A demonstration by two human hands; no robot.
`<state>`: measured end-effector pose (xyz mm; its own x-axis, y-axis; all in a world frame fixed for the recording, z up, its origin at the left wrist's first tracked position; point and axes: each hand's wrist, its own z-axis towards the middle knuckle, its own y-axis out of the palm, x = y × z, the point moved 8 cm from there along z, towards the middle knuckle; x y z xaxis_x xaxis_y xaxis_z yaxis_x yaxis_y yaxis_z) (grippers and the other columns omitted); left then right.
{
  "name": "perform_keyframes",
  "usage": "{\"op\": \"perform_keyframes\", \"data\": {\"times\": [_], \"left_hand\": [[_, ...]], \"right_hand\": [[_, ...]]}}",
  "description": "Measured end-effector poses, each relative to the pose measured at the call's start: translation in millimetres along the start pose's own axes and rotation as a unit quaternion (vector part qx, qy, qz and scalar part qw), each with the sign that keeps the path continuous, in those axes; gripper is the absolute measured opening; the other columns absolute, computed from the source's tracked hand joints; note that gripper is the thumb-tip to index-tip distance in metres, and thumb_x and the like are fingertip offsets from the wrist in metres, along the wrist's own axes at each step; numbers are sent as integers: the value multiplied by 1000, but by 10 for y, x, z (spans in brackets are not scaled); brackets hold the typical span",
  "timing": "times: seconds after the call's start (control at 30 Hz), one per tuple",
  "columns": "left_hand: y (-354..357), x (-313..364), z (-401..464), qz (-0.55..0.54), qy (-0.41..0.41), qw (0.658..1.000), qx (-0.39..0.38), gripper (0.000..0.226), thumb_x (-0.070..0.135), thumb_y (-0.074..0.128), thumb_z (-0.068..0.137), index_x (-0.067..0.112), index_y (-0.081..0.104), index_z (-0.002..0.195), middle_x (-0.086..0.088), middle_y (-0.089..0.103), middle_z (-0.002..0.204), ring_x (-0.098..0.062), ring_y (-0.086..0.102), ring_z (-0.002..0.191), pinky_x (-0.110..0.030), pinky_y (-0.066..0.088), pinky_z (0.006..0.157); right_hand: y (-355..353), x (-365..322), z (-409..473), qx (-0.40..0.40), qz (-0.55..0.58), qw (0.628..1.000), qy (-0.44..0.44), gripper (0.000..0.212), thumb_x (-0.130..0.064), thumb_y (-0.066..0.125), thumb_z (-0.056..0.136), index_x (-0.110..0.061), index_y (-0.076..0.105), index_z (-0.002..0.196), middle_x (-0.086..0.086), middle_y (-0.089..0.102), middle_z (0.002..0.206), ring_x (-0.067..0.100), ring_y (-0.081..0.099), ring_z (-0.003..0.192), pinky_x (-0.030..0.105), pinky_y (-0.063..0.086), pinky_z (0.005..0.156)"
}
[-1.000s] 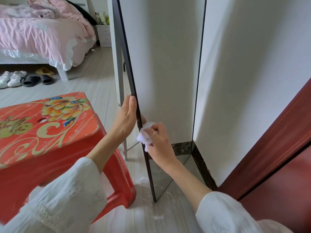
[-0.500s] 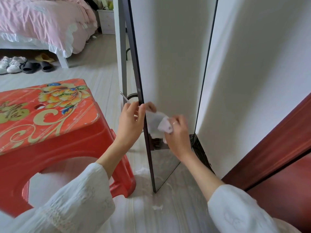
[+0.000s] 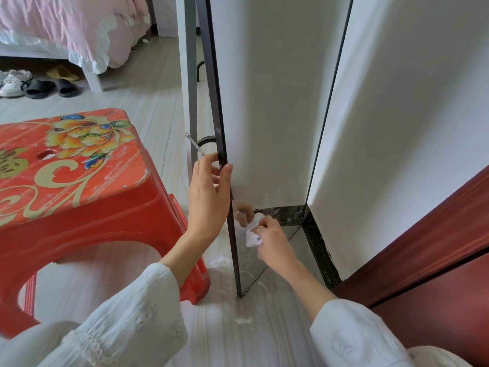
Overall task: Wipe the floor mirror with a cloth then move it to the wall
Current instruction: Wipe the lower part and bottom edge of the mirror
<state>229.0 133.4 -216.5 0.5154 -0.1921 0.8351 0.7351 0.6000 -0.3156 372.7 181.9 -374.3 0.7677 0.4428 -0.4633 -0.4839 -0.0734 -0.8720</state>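
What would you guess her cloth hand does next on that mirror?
Probably slides the cloth down: the right hand presses it low on the floor mirror, glass remains below, and the left hand steadies the frame edge.

— Floor mirror [image 3: 264, 128]? Upright on the floor [image 3: 148, 102], just beside the wall [image 3: 410, 115] on its right.
— And left of it? A stool [image 3: 79, 181], close by; farther back, a bed [image 3: 66, 27] with shoes [image 3: 16, 80] beneath.
— Hands? Left hand [image 3: 209, 192] on the mirror's near edge; right hand [image 3: 275, 242] lower, with a cloth [image 3: 252, 235] against the glass.
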Motion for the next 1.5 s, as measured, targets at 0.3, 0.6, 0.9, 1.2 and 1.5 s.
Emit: {"op": "perform_keyframes", "data": {"times": [0.3, 0.6, 0.9, 1.2, 1.5], "left_hand": [[38, -233, -111, -51, -77, 996, -16, 21, 29, 52, 90, 17, 39, 101, 11, 50, 84, -4, 53, 74, -8, 45, 61], [227, -307, -166, 75, -49, 988, -124, 33, 32, 35, 97, 20, 29, 66, 4, 29, 48, -13, 27, 43, -28, 21, 45], [331, -363, -204, 81, -72, 987, -118, 31, 37, 24, 97, 22, 27, 69, 2, 34, 58, -16, 35, 51, -31, 27, 51], [389, -379, -227, 56, -69, 991, -96, 32, 38, 18, 95, 14, 31, 79, 0, 34, 56, -18, 35, 50, -37, 31, 53], [395, -420, -204, 69, -61, 993, -74, 48, 52, 8, 86, 13, 35, 92, -2, 42, 54, -30, 50, 57, -45, 45, 60]], "right_hand": [[-1170, -145, 331, 272, 118, 954, 38, 22, 0, 53, 83, 9, 56, 103, 22, 48, 113, 17, 44, 92, 7, 35, 75], [-510, -72, 271, 230, 225, 941, 101, 28, 2, 50, 85, -8, 48, 111, 8, 41, 118, 9, 44, 101, 18, 34, 79], [-28, 586, 167, 44, 23, 993, 105, 25, 7, 56, 77, 7, 61, 102, 18, 48, 111, 32, 49, 100, 22, 34, 76], [-1578, -15, 790, 347, 149, 925, 35, 22, -1, 46, 88, 3, 54, 107, 2, 41, 114, 13, 43, 99, -3, 30, 76], [-579, 249, 484, 240, 128, 957, 100, 32, -6, 48, 84, -1, 49, 116, 15, 44, 123, 24, 46, 108, 23, 36, 85]]}}
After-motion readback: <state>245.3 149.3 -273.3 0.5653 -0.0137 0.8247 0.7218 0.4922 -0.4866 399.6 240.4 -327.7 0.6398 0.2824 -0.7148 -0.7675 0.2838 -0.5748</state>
